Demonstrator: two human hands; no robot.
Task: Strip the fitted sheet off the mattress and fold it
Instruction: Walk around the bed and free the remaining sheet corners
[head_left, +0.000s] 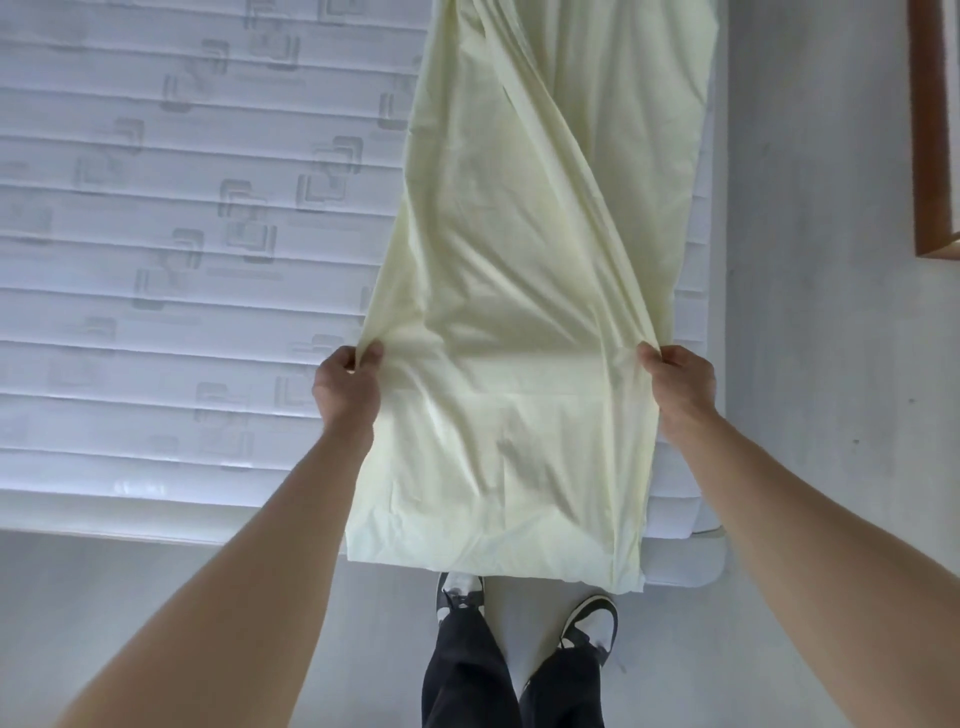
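The pale yellow fitted sheet (519, 291) lies as a long folded strip along the right part of the bare white quilted mattress (156, 260). Its near end hangs over the mattress's front edge, just above my shoes. My left hand (345, 382) pinches the strip's left edge between thumb and fingers. My right hand (680, 382) grips the right edge at the same height. The cloth between the two hands is lifted and wrinkled. The strip's far end runs out of the top of the view.
Grey floor (810, 312) runs along the right of the mattress and in front of it. A wooden frame (935, 156) stands at the far right. My legs in dark trousers and black-and-white shoes (589, 623) are at the mattress's front right corner.
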